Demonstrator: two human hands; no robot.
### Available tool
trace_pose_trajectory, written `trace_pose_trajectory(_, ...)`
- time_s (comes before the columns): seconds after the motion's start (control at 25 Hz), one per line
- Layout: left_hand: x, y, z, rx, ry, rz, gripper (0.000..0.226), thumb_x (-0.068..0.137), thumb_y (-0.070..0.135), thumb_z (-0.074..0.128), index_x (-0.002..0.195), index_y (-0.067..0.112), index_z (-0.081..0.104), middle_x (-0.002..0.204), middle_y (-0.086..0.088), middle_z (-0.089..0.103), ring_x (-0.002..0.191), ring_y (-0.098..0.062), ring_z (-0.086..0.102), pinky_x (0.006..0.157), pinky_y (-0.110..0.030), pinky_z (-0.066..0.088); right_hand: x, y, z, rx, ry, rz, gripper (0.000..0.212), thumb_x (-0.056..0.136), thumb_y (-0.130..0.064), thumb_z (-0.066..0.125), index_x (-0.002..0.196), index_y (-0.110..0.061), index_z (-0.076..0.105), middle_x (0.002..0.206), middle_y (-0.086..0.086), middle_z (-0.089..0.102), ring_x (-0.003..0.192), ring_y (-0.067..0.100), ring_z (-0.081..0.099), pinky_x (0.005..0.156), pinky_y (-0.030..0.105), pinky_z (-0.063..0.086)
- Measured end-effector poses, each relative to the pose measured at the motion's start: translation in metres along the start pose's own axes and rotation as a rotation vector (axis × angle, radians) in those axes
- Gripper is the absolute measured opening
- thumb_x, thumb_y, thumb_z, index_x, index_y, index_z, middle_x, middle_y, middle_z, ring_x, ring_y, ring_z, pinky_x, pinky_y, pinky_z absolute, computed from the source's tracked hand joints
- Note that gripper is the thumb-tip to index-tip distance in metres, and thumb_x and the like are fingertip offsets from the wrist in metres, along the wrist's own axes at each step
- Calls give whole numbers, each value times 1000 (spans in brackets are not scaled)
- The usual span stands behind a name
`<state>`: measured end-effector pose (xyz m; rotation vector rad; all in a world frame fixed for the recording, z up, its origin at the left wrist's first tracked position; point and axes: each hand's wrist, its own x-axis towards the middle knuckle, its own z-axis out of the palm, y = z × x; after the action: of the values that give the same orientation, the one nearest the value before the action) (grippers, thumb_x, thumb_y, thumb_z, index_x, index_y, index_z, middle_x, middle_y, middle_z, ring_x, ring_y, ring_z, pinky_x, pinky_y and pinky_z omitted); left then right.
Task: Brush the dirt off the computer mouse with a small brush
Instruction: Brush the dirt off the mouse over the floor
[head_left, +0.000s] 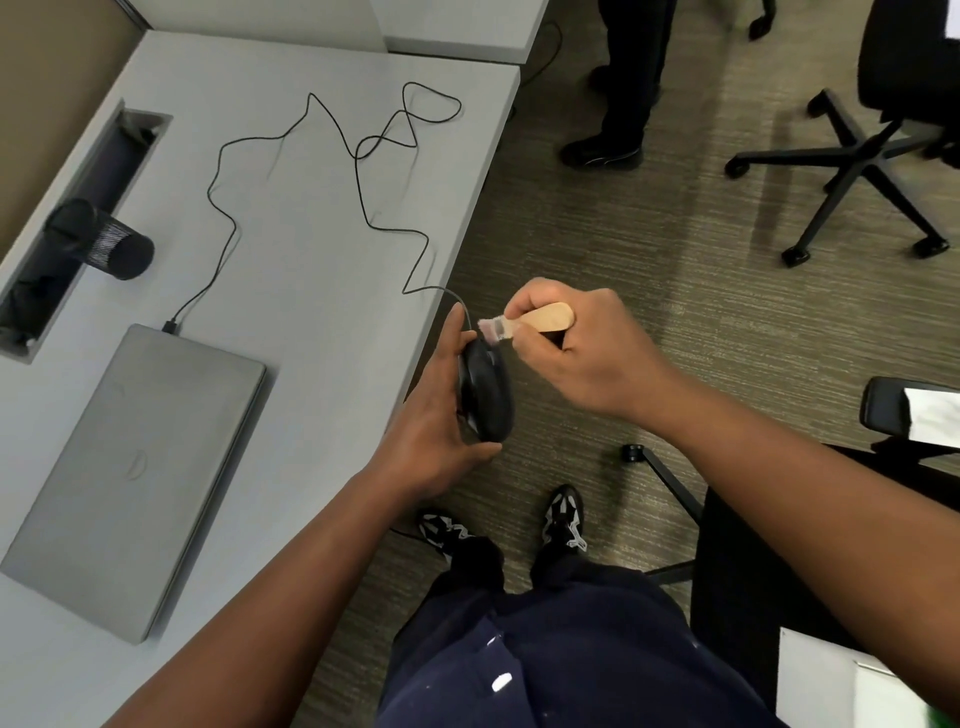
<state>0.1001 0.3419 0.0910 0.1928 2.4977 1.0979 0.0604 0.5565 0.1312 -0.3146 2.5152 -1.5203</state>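
desk (311, 218): grey, on my left, with a closed laptop (135, 467) and the mouse's black cable (358, 171) looping across it.
left hand (436, 415): my fingers curl around the black mouse (485, 389), gripping it just past the desk edge, above the carpet.
right hand (576, 353): closed around a small wooden brush (540, 319) (bristles touching the mouse's front end).

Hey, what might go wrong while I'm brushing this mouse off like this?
The mouse is held by your left hand past the desk edge, so a slip drops it to the floor. Its cable runs loosely to the laptop, and a tug could strain the plug. The brush may flick dirt onto your trousers.
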Motion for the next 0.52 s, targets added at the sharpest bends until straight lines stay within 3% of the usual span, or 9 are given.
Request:
trace_pose_trajectory(0.16,2,1,-3,12,6,-24,154,67,7,97,159,56,-17,165,19,26,149,-16,42,108,-47,55,-4,4,7,-78,-105,26,7,99,-32,61,95,-29,66,66,-6,65,54,6,54,50,25,42)
trace_pose_trajectory(0.32,3,1,-1,45,-18,-28,156,67,7,97,157,59,-20,166,18,25,149,-17,43,105,-49,57,-9,8,6,-264,-167,38,5,95,-30,61,93,-27,64,64,-5,64,56,12,59,55,38,53)
trace_pose_trajectory(0.4,2,1,0,50,-23,-32,157,67,8,97,155,63,-20,166,20,24,147,-22,46,101,-53,59,-7,9,4,-338,-105,12,6,96,-31,62,95,-26,64,66,-6,65,58,12,61,55,36,53)
trace_pose_trajectory(0.52,2,3,0,42,-28,-39,157,67,8,97,153,66,-20,165,23,22,148,-24,45,99,-54,59,-4,7,3,-161,-68,22,10,98,-36,63,97,-27,67,71,-6,68,61,9,61,53,26,48)
